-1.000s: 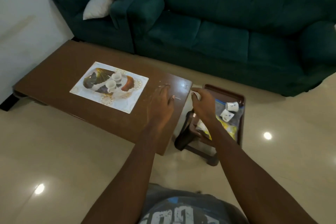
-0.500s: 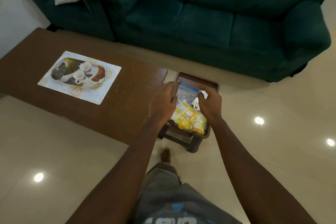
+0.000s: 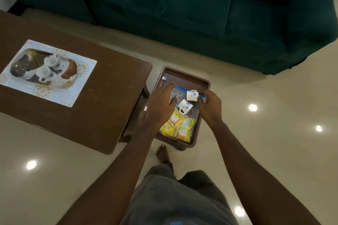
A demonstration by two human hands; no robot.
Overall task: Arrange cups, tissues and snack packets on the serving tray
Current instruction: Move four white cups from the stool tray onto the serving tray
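Observation:
A white patterned serving tray (image 3: 80, 86) lies on the brown coffee table (image 3: 113, 100) with two white cups (image 3: 48, 67) standing on it. Right of the table, a brown tray (image 3: 184, 76) holds a clear zip bag (image 3: 176, 91), yellow snack packets (image 3: 176, 124) and two white flowered cups lying on their sides. My left hand (image 3: 160, 105) hovers over the bag, fingers spread, holding nothing. My right hand (image 3: 210, 106) has its fingertips closed on the base of the farther cup (image 3: 192, 95). The nearer cup (image 3: 184, 106) lies free between my hands.
A dark green sofa (image 3: 192, 11) runs along the back. The brown tray sits on a low dark stool close to the table's right end. My bare foot (image 3: 162, 153) and shorts are just below it on the glossy tiled floor.
The view swung right and down onto the brown tray. My left hand left the table and came over the zip bag; my right hand shifted right, uncovering the two cups.

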